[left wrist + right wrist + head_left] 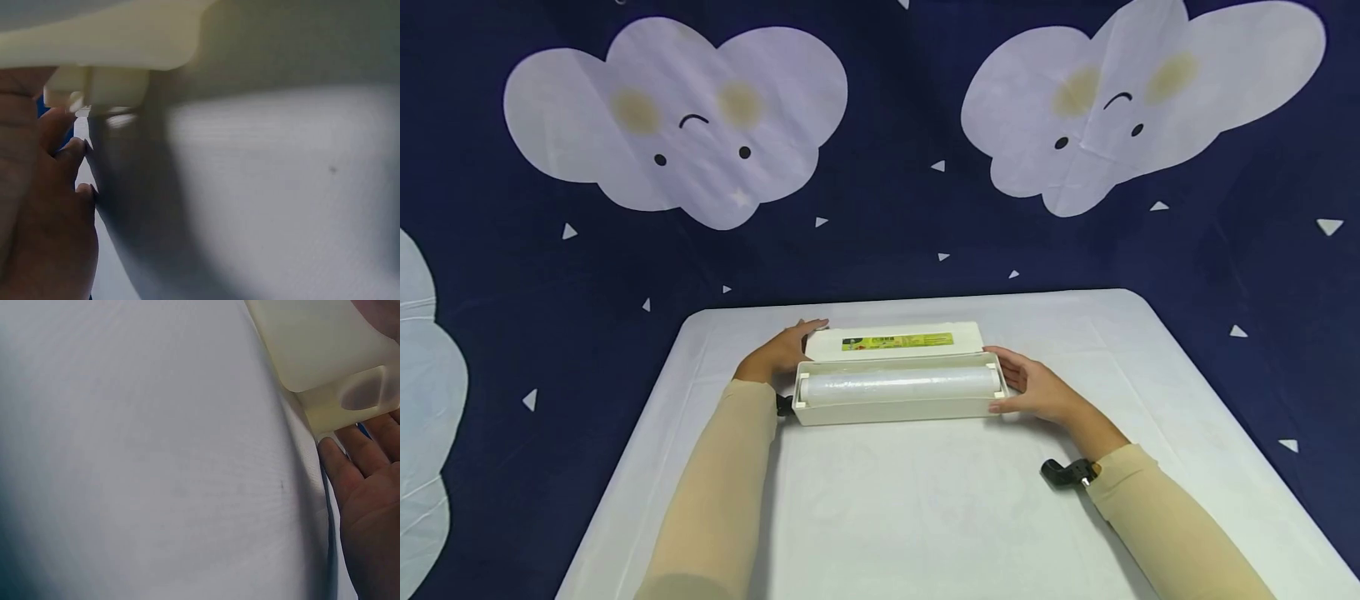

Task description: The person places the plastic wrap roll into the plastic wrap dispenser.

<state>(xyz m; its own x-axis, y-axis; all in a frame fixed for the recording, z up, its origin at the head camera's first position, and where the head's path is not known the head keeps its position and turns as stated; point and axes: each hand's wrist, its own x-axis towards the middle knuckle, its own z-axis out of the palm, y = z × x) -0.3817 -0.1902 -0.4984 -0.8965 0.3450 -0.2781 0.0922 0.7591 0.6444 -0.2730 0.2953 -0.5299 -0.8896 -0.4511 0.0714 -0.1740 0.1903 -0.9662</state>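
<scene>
The right hand (1033,390) holds the box (898,412) between thumb and spread fingers; the left hand (784,350) rounds the lid (895,342), grip unclear.

Roll (901,384) in box (895,412), lid (895,342) behind

R hand (1036,388) gripping; L hand (784,348) prob. too.

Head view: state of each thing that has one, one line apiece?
White box: open, resting on the table
Lid: open, folded back behind the box
Film roll: wound, lying lengthwise inside the box
Left hand: at the lid's left end, grip unclear
Right hand: holding the box's right end, thumb at front
</scene>
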